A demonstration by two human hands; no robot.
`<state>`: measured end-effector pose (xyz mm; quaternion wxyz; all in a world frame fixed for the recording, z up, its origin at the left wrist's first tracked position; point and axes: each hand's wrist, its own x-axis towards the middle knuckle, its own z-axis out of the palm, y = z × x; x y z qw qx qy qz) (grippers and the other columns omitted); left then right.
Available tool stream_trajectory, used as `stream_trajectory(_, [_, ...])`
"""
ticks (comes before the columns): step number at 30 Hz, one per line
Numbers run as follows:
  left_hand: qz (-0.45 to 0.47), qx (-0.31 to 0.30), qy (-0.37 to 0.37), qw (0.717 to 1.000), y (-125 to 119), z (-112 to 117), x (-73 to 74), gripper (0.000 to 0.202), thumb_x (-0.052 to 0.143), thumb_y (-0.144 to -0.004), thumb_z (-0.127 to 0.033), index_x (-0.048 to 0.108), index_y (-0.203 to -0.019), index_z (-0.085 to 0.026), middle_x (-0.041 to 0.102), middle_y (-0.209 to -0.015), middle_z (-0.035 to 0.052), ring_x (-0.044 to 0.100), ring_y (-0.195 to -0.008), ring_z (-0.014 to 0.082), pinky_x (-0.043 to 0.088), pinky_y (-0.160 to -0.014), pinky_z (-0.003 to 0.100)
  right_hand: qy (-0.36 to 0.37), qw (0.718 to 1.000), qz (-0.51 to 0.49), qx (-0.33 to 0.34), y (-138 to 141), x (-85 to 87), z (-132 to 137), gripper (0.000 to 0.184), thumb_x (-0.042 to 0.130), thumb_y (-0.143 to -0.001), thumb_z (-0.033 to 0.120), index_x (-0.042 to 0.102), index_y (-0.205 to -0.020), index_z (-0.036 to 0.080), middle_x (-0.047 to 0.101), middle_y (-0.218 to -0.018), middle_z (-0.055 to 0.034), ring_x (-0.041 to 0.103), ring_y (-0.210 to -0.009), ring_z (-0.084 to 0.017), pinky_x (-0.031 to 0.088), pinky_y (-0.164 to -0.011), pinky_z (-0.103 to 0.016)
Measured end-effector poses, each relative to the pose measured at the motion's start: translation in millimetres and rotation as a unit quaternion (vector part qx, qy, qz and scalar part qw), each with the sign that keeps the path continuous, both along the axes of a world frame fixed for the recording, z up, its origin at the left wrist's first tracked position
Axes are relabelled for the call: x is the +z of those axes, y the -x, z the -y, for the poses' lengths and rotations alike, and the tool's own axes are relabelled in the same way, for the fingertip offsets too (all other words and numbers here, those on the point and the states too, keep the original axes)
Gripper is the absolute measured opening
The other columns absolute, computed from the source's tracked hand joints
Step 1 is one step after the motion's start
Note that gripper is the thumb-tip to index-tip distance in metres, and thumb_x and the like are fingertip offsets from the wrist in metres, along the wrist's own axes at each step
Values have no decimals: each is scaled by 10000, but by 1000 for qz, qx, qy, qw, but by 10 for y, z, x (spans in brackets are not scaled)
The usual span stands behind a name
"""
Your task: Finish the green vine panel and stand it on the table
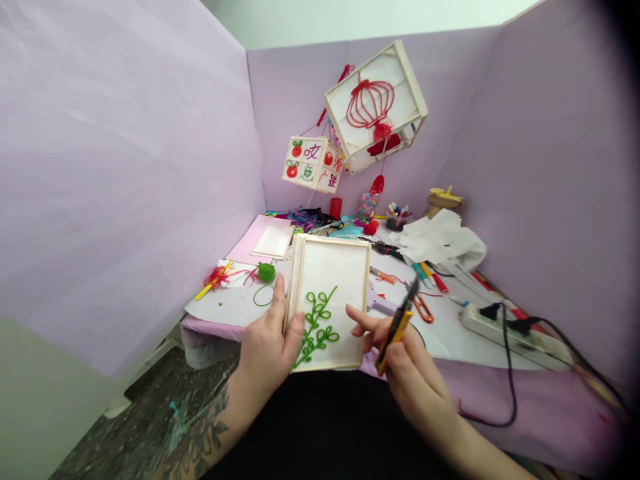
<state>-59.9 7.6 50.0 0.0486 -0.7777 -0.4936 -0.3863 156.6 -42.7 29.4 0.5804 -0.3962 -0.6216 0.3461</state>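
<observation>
My left hand point(273, 333) grips the left edge of a white panel with a pale wooden frame point(333, 263), held tilted up above the table's front. Green yarn point(320, 323) shaped into a leafy sprig lies on the panel's lower left. My right hand point(407, 353) is closed around a yellow and black utility knife point(397, 327), its dark blade end pointing up. The right forefinger stretches toward the panel's right side; whether it touches cannot be told. Left of the panel, a ball of green yarn point(267, 271) sits on the table with a loose strand.
A framed lantern with red yarn point(370, 107) and a smaller decorated box point(313, 163) hang at the back. Crumpled white paper point(440, 240), orange scissors point(423, 307) and markers point(434, 277) lie right. A power strip point(515, 337) with black cords stands near the right edge.
</observation>
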Motion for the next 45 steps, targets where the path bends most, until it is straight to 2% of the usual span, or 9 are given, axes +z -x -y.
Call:
stream_trajectory(2, [-3, 4, -6, 1000, -11, -7, -3, 636, 356, -989, -367, 207, -1522, -52, 719, -1087, 196, 696, -678, 184, 536, -647, 288, -2, 1000, 22, 22, 77, 29, 8, 230, 343, -1017, 404, 510, -996, 247, 582, -1392, -118, 566, -1237, -246, 462, -1025, -442])
stream_trajectory(6, [-2, 1, -7, 1000, -32, -14, -14, 644, 367, -988, -366, 178, -1533, -79, 708, -1139, 198, 723, -754, 208, 541, -653, 297, 30, 998, 40, 35, 145, 87, -13, 193, 351, -1024, 379, 504, -1048, 263, 544, -1437, -95, 452, -1372, -224, 403, -1097, -432])
stream_trajectory(13, [-4, -5, -18, 1000, -56, -18, -17, 648, 370, -988, -365, 181, -1528, -61, 742, -932, 136, 717, -723, 203, 535, -649, 281, 61, 996, 48, 44, 208, 121, -81, 242, 357, -1015, 439, 504, -1032, 248, 566, -1408, -117, 461, -1367, -230, 395, -1109, -432])
stream_trajectory(20, [-8, 8, -14, 1000, -46, -15, -16, 635, 346, -994, -378, 204, -1518, -47, 742, -889, 127, 697, -659, 194, 522, -624, 279, 35, 998, -41, 34, 169, 31, -23, 223, 364, -1009, 420, 519, -1003, 259, 580, -1400, -108, 474, -1356, -260, 387, -1093, -514])
stream_trajectory(28, [-4, 6, -9, 1000, -40, -24, -23, 635, 352, -989, -374, 225, -1512, -37, 744, -878, 130, 687, -629, 189, 524, -622, 281, -77, 970, -220, -61, 230, 53, -88, 130, 391, -990, 369, 480, -970, 276, 568, -1217, -80, 558, -1238, -270, 467, -1011, -488])
stream_trajectory(35, [-8, 2, -18, 1000, -30, -24, -26, 637, 353, -989, -370, 190, -1526, -69, 727, -1078, 184, 722, -743, 206, 543, -655, 292, -41, 987, -138, 64, 287, 40, -151, 175, 325, -1024, 348, 479, -1049, 270, 504, -1210, -66, 535, -1277, -263, 396, -1098, -509])
stream_trajectory(40, [-1, -1, -10, 1000, -27, -35, -29, 649, 365, -986, -375, 181, -1531, -73, 739, -1028, 166, 720, -740, 209, 540, -657, 292, -63, 997, -18, -46, 235, 75, -170, 163, 385, -1005, 360, 506, -1013, 252, 554, -998, -46, 614, -921, -184, 532, -835, -340])
stream_trajectory(43, [-1, -2, -9, 1000, -33, -32, -28, 654, 368, -985, -373, 176, -1531, -68, 743, -1008, 159, 719, -735, 208, 538, -654, 288, -54, 987, 106, -108, 203, 150, -243, 109, 545, -930, 329, 562, -983, 235, 511, -733, 12, 524, -634, -144, 472, -593, -262])
stream_trajectory(45, [-5, -1, -9, 1000, -40, -28, -26, 653, 368, -985, -369, 170, -1534, -77, 738, -1044, 163, 723, -761, 211, 540, -663, 291, -68, 978, 164, -111, 214, 204, -315, 72, 608, -887, 289, 602, -919, 225, 509, -690, 17, 518, -612, -144, 452, -580, -267])
